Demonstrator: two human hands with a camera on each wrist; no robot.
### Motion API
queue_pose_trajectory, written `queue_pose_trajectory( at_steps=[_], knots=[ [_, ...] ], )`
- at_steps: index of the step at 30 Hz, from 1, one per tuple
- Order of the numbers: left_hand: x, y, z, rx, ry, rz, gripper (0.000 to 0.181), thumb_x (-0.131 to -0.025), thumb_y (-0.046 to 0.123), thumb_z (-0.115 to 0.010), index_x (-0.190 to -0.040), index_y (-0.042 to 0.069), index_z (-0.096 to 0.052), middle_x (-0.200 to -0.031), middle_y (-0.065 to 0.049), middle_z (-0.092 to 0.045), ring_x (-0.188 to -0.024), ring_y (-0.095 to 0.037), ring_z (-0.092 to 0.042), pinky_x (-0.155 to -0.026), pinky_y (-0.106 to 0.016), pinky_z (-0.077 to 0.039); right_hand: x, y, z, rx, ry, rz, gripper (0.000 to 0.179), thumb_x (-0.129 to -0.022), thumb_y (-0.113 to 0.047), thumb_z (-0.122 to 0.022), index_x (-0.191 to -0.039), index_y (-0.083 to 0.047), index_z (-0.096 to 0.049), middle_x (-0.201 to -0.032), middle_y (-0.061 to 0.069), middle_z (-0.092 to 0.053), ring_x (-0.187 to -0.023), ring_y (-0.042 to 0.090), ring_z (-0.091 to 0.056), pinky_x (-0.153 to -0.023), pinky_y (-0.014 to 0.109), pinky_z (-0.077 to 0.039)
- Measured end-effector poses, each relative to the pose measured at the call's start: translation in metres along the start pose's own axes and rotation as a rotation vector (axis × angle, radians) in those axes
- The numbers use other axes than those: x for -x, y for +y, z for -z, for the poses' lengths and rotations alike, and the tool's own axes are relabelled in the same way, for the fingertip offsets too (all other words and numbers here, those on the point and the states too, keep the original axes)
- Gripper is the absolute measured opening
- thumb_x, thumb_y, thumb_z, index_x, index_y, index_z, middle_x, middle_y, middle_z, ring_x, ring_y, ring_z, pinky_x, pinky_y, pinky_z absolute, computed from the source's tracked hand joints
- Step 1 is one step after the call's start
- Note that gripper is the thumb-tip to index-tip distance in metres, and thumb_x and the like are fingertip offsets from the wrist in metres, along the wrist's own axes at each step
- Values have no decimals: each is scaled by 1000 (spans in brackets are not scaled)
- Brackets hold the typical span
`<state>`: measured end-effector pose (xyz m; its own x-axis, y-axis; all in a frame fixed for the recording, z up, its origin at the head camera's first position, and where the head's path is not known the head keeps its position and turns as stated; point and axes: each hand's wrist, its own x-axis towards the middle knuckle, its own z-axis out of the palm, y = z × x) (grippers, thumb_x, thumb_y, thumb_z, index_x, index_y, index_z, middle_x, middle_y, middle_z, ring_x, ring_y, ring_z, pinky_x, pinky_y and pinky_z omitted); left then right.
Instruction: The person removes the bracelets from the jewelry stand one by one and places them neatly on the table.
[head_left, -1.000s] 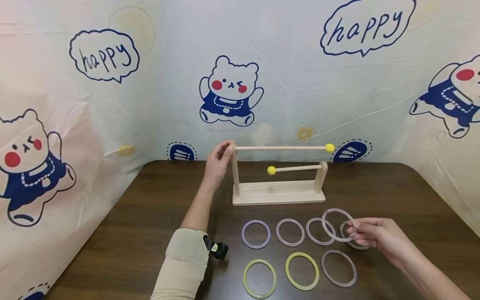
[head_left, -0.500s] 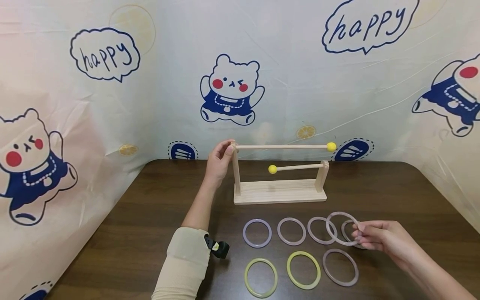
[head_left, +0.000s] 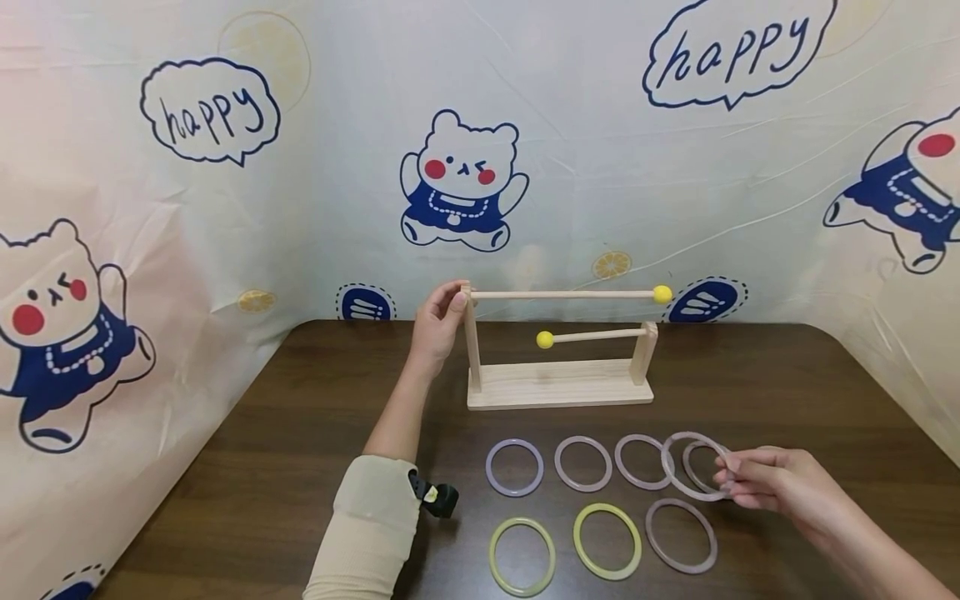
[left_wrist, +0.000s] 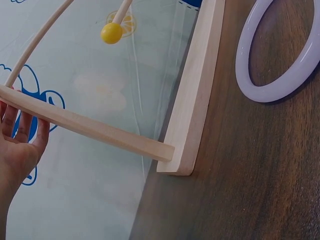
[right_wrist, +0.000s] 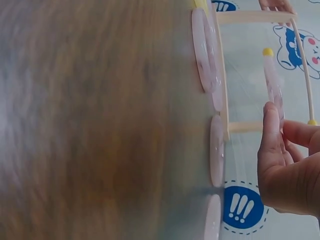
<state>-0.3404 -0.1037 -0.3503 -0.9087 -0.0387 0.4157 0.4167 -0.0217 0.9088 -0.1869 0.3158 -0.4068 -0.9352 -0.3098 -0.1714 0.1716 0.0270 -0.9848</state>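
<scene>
My left hand (head_left: 437, 325) grips the top of the left post of a wooden stand (head_left: 560, 385). Two thin rods with yellow ball ends (head_left: 662, 294) run sideways from the posts, and neither bears a ring. In the head view, my right hand (head_left: 783, 482) pinches a pale purple ring (right_wrist: 273, 82) between thumb and fingers, tilted and lifted off the table. Behind it another pale ring (head_left: 686, 463) lies partly hidden. More rings lie flat left of that hand: a blue-purple ring (head_left: 489, 467), a pale purple ring (head_left: 557, 463) and a lilac ring (head_left: 618, 461).
In the nearer row lie a yellow-green ring (head_left: 492, 557), a brighter yellow ring (head_left: 577, 542) and a greyish purple ring (head_left: 714, 537). The dark wooden table (head_left: 300, 467) meets a printed cloth backdrop (head_left: 570, 167) behind the stand.
My right hand has moved a little to the right and down with the pale purple ring in its fingers. The left hand stays on the post, and the stand has not moved.
</scene>
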Motion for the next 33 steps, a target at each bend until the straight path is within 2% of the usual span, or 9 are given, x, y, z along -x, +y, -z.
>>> queue_pose_trajectory(
  at_steps=[8,15,22,28,33],
  knots=[
    [0,0,1,2,-4,-3,29,-95,12,-51,-119,-4,-54,-99,-3,-60,-89,-12,-59,-78,-25,-45,2,-2,7,103,-31,-7,27,-95,-1,-45,-94,-11,-70,-86,2,-68,-74,10,-63,-66,24,-52],
    [0,-1,0,17,-12,5,29,-96,9,-49,-120,-6,-53,-111,-30,-52,-87,-9,-58,-77,-23,-45,6,-3,11,154,-45,-28,25,-96,-4,-46,-96,-7,-70,-88,0,-67,-75,10,-63,-66,25,-53],
    [-1,-1,-1,19,-8,12,29,-96,9,-49,-120,-6,-52,-112,-31,-52,-87,-8,-58,-76,-22,-45,11,-6,18,188,-46,-64,22,-96,-6,-48,-98,-1,-68,-88,3,-68,-76,11,-64,-67,27,-53],
    [0,1,0,11,-2,17,29,-96,10,-50,-120,-5,-53,-106,-22,-56,-87,-10,-57,-75,-23,-45,13,-3,22,162,-79,-73,22,-96,-4,-46,-97,-2,-68,-88,5,-69,-76,11,-64,-66,27,-53],
    [0,1,0,20,-9,25,29,-96,11,-50,-120,-5,-53,-109,-26,-55,-87,-10,-57,-75,-23,-45,15,-1,25,151,-111,-82,22,-95,-5,-47,-99,-1,-68,-89,5,-69,-76,10,-64,-66,26,-53]
  ],
)
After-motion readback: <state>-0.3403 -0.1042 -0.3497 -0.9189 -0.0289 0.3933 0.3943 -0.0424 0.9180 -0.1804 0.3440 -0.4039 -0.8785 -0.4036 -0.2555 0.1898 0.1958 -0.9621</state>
